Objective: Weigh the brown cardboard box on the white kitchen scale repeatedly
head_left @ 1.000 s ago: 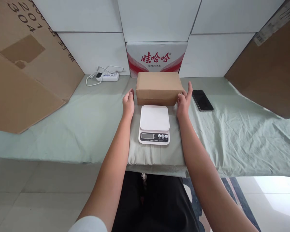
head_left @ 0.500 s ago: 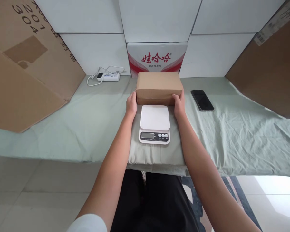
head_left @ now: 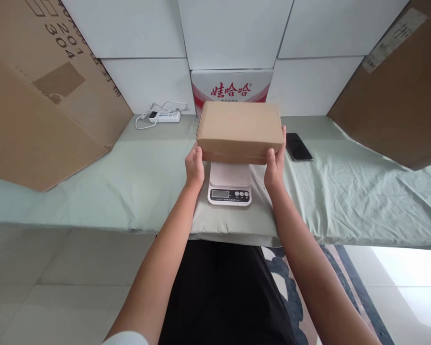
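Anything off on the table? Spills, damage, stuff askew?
Nothing spilled or visibly damaged; the held carton looks intact. Only mildly untidy: a white cable lies in loose loops beside and across the white block at back left, and the green cloth is creased at right.

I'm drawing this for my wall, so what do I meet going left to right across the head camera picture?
Big printed cardboard → white corded block → left hand → brown box → right hand → black phone → labelled cardboard.
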The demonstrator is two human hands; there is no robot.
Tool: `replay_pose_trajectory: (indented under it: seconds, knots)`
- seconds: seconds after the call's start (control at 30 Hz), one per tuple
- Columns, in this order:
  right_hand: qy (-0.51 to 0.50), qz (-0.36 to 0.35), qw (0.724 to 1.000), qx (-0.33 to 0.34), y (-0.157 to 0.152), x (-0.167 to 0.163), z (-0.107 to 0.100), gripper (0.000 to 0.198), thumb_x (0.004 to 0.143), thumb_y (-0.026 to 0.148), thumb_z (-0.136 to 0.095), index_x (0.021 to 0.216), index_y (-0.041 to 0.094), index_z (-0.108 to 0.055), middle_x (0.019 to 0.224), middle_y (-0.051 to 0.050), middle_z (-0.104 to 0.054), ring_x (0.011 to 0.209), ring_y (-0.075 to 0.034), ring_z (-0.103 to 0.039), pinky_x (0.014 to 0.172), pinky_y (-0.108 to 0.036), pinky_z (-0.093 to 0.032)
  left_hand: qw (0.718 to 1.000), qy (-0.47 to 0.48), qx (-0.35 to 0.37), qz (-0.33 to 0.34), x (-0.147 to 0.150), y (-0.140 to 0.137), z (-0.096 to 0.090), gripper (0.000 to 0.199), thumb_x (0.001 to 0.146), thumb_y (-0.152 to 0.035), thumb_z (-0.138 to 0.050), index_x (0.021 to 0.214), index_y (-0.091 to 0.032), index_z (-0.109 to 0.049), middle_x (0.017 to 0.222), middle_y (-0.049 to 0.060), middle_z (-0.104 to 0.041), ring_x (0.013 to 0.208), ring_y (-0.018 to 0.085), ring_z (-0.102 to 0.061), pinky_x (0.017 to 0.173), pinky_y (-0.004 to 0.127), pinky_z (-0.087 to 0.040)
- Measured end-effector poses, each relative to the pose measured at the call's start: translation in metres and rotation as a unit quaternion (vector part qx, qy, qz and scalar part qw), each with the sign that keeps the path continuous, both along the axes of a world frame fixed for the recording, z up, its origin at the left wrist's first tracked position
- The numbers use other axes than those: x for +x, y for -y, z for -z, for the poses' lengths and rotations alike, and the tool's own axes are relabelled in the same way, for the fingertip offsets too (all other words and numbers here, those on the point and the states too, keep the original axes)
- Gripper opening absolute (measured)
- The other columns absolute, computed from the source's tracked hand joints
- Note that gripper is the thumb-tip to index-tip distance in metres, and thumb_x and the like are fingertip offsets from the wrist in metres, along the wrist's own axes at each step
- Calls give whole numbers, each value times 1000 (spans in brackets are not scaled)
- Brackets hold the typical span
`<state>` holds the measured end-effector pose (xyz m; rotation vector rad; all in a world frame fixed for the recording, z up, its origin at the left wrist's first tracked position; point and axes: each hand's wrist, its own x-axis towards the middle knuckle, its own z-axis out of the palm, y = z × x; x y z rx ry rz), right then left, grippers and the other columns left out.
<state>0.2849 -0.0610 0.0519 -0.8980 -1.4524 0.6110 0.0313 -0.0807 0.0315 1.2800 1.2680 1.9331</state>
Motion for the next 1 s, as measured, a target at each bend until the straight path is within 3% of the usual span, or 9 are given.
replay_pose_trajectory:
  seconds: [0.13,0.27,0.43,0.53,0.63,0.73,0.87,1.0]
  knots:
    - [0,-10,1000,-24,27,2,9,110,98,96,-55,182,27,-39,191,-13,-40,183,-39,-28,151,-62,-29,999,-12,-35,-5,-2,36,3,77,94,-100,-55,90,-25,-72,99,11,-79,124,34,-77,111,49,-64]
    - [-10,-3,999,-38,32,1,15,110,98,95,-56,184,29,-35,194,-11,-35,186,-39,-19,151,-65,-27,998,-23,-58,-13,-3,51,8,78,94,-101,-53,89,-25,-72,102,13,-81,125,35,-77,114,49,-63]
    - [-20,6,999,-34,28,-1,17,110,97,96,-55,183,29,-36,195,-12,-30,186,-41,-20,151,-69,-26,998,-18,-63,-17,-3,54,11,80,97,-98,-51,98,-23,-77,106,14,-83,129,35,-77,114,48,-64]
    - [-23,27,999,-22,28,0,17,105,98,95,-52,181,30,-41,193,-12,-35,184,-42,-25,150,-71,-27,998,-15,-60,-11,-4,54,11,79,101,-94,-51,115,-22,-81,125,17,-85,142,36,-74,124,49,-60]
    - [-18,59,998,-1,29,1,17,94,101,92,-49,177,36,-49,188,-8,-45,182,-42,-31,148,-71,-31,999,-1,-54,-6,-5,56,11,75,104,-88,-52,134,-26,-80,152,14,-79,163,32,-61,139,45,-48]
    - [-8,57,998,2,32,1,16,87,104,89,-48,175,39,-52,185,-6,-50,179,-40,-37,148,-69,-33,998,-9,-59,8,-4,58,11,73,106,-86,-50,132,-26,-81,152,14,-80,159,33,-65,135,45,-52]
    - [-2,36,999,12,32,5,3,84,105,88,-49,175,41,-54,183,-4,-53,177,-40,-42,149,-69,-31,999,-20,-43,24,-3,56,-1,73,104,-89,-51,116,-24,-83,129,14,-86,140,35,-76,123,46,-61]
    - [-15,19,998,59,7,11,-26,81,108,88,-43,175,44,-52,184,0,-49,180,-38,-37,149,-69,-30,998,-15,12,60,-8,28,-30,76,103,-90,-54,133,-26,-79,138,13,-83,148,35,-73,125,46,-60]
